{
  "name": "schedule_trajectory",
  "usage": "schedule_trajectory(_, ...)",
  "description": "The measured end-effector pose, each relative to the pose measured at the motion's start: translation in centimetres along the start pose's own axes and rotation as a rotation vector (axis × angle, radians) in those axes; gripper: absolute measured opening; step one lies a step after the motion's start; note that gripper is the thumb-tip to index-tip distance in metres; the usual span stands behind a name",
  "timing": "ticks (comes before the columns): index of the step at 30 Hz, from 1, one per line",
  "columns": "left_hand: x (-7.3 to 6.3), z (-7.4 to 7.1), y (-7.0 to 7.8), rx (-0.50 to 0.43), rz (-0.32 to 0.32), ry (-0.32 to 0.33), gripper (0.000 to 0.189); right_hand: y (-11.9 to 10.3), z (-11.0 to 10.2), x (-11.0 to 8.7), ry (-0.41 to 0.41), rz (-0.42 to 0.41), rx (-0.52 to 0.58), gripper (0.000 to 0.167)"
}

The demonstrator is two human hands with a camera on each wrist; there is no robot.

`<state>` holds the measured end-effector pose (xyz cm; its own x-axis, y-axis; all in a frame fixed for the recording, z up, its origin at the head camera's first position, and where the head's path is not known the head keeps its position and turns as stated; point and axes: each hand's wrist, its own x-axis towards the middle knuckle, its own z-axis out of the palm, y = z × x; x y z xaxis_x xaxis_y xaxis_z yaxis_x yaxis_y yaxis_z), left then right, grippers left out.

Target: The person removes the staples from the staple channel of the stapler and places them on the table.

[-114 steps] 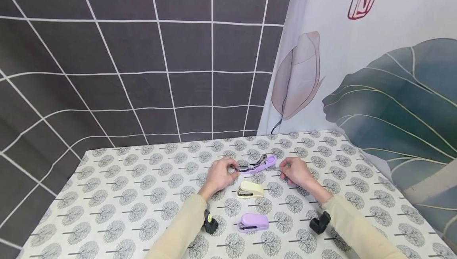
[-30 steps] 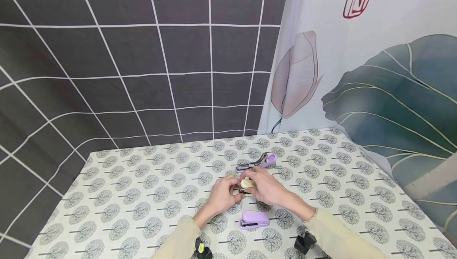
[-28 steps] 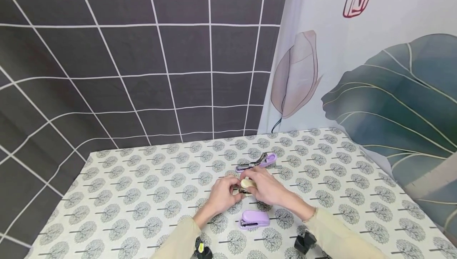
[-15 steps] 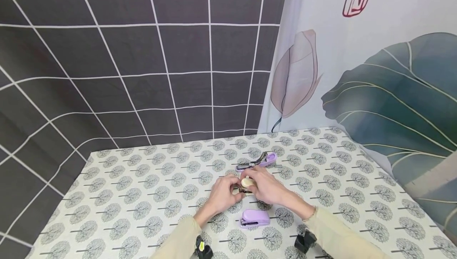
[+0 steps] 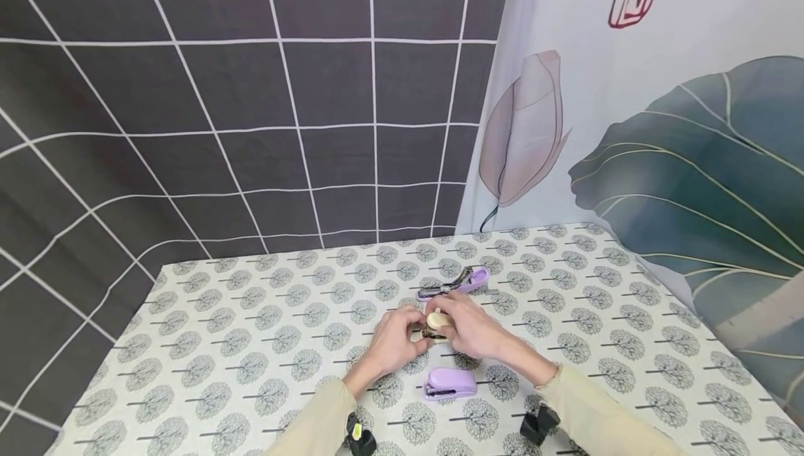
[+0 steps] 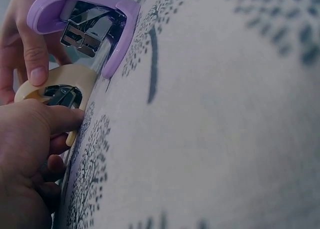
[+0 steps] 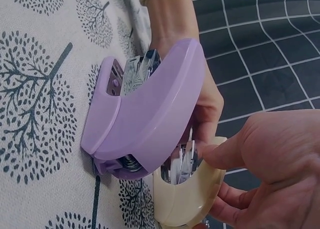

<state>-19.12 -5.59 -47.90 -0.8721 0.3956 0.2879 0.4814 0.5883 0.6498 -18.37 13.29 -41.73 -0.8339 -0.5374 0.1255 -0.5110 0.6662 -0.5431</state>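
Observation:
Both hands are at a small cream stapler point(image 5: 439, 320) in the middle of the table. My left hand point(image 5: 392, 341) pinches its front end, with the thumb low near the base in the left wrist view. From the right, my right hand point(image 5: 471, 327) grips its cream top; the fingers cover much of the body. The stapler's metal inside point(image 7: 180, 164) shows between top and base in the right wrist view. Nearer the person lies a closed lilac stapler point(image 5: 450, 383), untouched. Beyond the hands, another lilac stapler point(image 5: 474, 278) lies spread open, its metal rail exposed.
The table is covered by a tree-print cloth point(image 5: 251, 344). A dark grid curtain point(image 5: 326, 163) hangs behind it, and a leaf-print curtain point(image 5: 691, 177) at the right. Black wrist cameras point(image 5: 539, 424) sit on both wrists.
Earlier, my left hand was at the spread-open lilac stapler and my right hand beside it. Both have since come nearer and taken hold of the cream stapler; over the last second they barely move.

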Motion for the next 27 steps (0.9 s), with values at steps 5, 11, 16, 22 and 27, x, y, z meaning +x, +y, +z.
schedule_trajectory(5,0.0,0.1,0.0,-0.011,0.010,0.009,0.025,0.0,-0.1,-0.1,-0.005,0.007,0.024,0.034)
schedule_trajectory(11,-0.1,0.2,-0.3,-0.012,0.052,0.040,0.025,0.1,-0.1,-0.1,-0.008,0.009,0.033,0.034)
schedule_trajectory(16,0.2,0.1,-0.2,-0.020,0.016,0.011,0.025,0.4,-0.5,-0.2,0.006,-0.006,0.037,0.033)
schedule_trajectory(22,0.2,0.0,-0.4,-0.019,0.011,0.011,0.024,0.9,-0.9,-0.3,0.012,-0.055,0.065,0.034)
schedule_trajectory(27,0.1,0.1,-0.2,-0.023,0.019,0.003,0.025,1.3,-1.1,-0.7,0.012,-0.074,0.110,0.035)
